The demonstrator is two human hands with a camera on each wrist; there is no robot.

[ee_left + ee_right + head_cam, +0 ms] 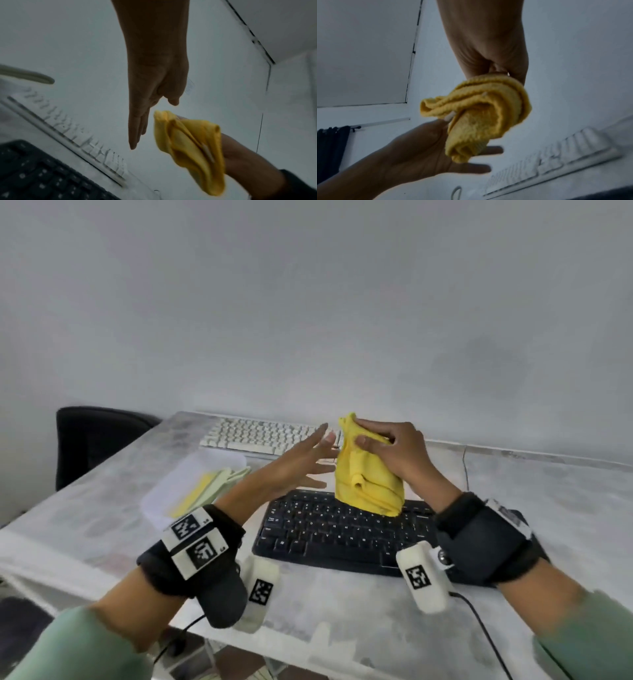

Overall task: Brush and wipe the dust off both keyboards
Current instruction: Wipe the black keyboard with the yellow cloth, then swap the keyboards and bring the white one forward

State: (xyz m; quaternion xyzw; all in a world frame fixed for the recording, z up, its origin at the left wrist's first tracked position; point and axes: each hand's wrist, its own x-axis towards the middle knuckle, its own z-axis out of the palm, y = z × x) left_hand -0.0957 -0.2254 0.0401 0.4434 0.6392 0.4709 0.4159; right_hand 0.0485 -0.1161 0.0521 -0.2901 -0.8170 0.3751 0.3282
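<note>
My right hand (376, 445) grips the top of a crumpled yellow cloth (368, 477) and holds it up; its lower folds hang just over the far edge of the black keyboard (342, 535). The cloth (481, 116) shows bunched under that hand (489, 54) in the right wrist view. My left hand (301, 460) is open with straight fingers, just left of the cloth and apart from it. The same hand (147, 94) and cloth (190, 147) appear in the left wrist view. A white keyboard (260, 436) lies further back on the table.
A clear plastic container (191, 487) with yellow and green cloths sits left of the black keyboard. A black chair (92, 440) stands beyond the table's left edge. A cable (486, 631) runs off the front edge. The grey wall rises behind the marbled table (548, 508).
</note>
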